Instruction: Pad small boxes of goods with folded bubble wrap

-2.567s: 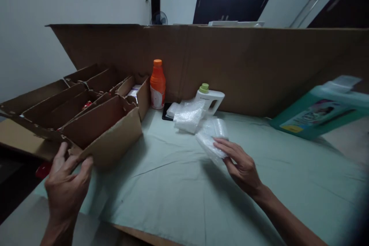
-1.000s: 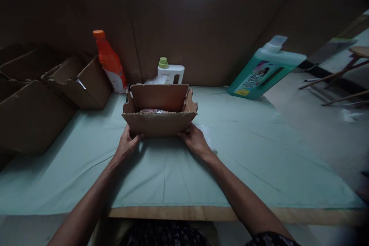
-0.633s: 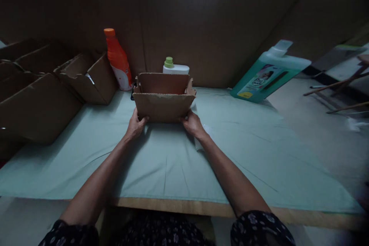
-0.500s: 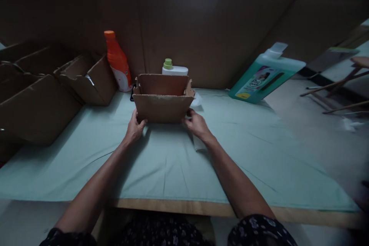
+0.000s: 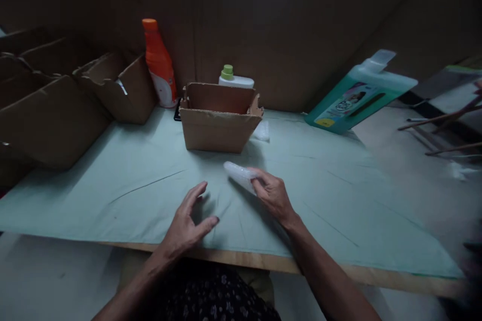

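Observation:
My right hand (image 5: 271, 195) pinches a whitish, translucent bundle that looks like bubble wrap (image 5: 240, 174), raised at a slant over the green cloth (image 5: 150, 185). Whatever may be inside the wrap cannot be made out. To its left, my left hand (image 5: 189, 218) is open, thumb and fingers apart, holding nothing. Beyond both hands stands a small open cardboard box (image 5: 216, 130), touched by neither. Another piece of clear wrap (image 5: 262, 131) lies by the box's right side, partly hidden behind it.
Larger cardboard boxes (image 5: 56, 120) stand at the left beside an orange bottle (image 5: 160, 65). A white bottle with a green cap (image 5: 235, 79) is behind the small box. A green liquid jug (image 5: 354, 95) leans at the right. A cardboard wall (image 5: 282, 35) closes the back.
Both hands have left the small box and come nearer to me. My right hand now holds the wrapped bundle, which lay on the cloth near my right wrist. The view has tilted down.

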`<action>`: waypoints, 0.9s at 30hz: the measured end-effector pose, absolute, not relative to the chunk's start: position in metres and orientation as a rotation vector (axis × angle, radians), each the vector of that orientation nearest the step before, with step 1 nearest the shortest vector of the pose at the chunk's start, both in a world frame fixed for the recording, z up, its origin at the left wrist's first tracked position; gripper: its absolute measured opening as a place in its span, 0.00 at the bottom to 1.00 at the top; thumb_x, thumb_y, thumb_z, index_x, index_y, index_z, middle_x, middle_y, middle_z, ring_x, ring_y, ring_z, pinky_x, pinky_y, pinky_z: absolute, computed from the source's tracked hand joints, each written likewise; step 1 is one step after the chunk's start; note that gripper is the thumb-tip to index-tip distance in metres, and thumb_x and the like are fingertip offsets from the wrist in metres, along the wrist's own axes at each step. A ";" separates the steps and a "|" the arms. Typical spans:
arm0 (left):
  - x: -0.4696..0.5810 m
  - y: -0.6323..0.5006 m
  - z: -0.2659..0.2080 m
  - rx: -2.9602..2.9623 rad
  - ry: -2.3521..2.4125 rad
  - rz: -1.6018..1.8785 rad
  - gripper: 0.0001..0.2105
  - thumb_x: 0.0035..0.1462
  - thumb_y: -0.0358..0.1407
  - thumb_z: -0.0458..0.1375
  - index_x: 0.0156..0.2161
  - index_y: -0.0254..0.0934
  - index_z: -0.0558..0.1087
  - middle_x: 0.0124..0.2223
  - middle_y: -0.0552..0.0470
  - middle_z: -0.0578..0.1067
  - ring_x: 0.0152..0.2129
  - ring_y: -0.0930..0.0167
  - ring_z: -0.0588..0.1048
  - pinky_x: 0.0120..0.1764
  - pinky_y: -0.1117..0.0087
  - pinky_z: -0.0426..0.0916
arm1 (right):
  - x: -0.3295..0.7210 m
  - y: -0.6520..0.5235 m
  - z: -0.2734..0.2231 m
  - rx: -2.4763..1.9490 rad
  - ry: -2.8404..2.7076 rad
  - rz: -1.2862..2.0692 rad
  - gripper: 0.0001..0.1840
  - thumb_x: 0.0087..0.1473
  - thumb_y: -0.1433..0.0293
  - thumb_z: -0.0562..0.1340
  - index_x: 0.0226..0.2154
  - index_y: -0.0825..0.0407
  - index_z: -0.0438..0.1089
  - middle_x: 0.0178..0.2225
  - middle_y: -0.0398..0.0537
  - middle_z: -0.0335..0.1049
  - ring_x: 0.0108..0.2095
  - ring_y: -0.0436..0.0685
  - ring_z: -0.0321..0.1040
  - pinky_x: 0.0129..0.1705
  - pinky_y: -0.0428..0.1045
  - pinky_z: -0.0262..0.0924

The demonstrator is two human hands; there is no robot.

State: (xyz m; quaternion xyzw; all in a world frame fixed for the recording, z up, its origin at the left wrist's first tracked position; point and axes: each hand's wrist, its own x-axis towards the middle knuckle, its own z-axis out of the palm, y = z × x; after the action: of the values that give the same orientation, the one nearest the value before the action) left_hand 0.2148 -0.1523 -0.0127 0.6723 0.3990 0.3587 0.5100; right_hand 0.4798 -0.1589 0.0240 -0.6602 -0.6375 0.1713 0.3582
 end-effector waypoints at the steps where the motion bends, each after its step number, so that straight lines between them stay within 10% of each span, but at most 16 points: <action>1: 0.221 -0.154 -0.010 1.607 0.918 0.885 0.40 0.54 0.44 0.67 0.69 0.43 0.58 0.70 0.37 0.63 0.65 0.53 0.66 0.63 0.47 0.66 | 0.466 -0.156 0.030 -1.660 -1.636 0.536 0.17 0.61 0.67 0.56 0.46 0.50 0.78 0.41 0.48 0.80 0.40 0.58 0.76 0.45 0.51 0.69; 7: 0.233 -0.143 -0.002 1.462 1.058 0.967 0.35 0.56 0.39 0.64 0.67 0.37 0.60 0.54 0.38 0.76 0.48 0.61 0.78 0.50 0.57 0.75 | 0.430 -0.151 0.038 -1.337 -1.498 1.266 0.27 0.62 0.49 0.58 0.48 0.54 0.75 0.35 0.48 0.76 0.33 0.55 0.72 0.34 0.48 0.67; 13: 0.235 -0.140 0.001 1.419 1.135 0.931 0.26 0.49 0.39 0.65 0.55 0.36 0.71 0.40 0.49 0.76 0.34 0.69 0.76 0.34 0.70 0.73 | 0.421 -0.166 0.023 -1.194 -1.696 1.240 0.46 0.46 0.50 0.74 0.63 0.50 0.65 0.58 0.55 0.72 0.57 0.66 0.69 0.59 0.57 0.64; 18: 0.236 -0.142 0.007 1.334 1.121 0.959 0.13 0.51 0.39 0.59 0.42 0.36 0.74 0.32 0.54 0.74 0.28 0.72 0.72 0.31 0.71 0.68 | 0.419 -0.176 0.018 -1.371 -1.653 0.924 0.16 0.60 0.63 0.62 0.48 0.49 0.77 0.46 0.51 0.79 0.47 0.60 0.75 0.52 0.55 0.69; 27: 0.165 -0.154 -0.006 1.511 1.392 0.912 0.23 0.50 0.34 0.57 0.53 0.37 0.75 0.42 0.47 0.80 0.32 0.67 0.77 0.30 0.68 0.69 | 0.484 -0.104 0.065 -1.568 -1.860 0.604 0.13 0.57 0.63 0.64 0.42 0.52 0.77 0.38 0.47 0.79 0.37 0.57 0.74 0.42 0.50 0.66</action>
State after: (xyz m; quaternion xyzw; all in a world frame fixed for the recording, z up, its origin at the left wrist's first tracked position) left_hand 0.1655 -0.1535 -0.0057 0.6063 0.5583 0.3657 0.4323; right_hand 0.4842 -0.1041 0.0650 -0.5943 -0.7049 0.2289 0.3123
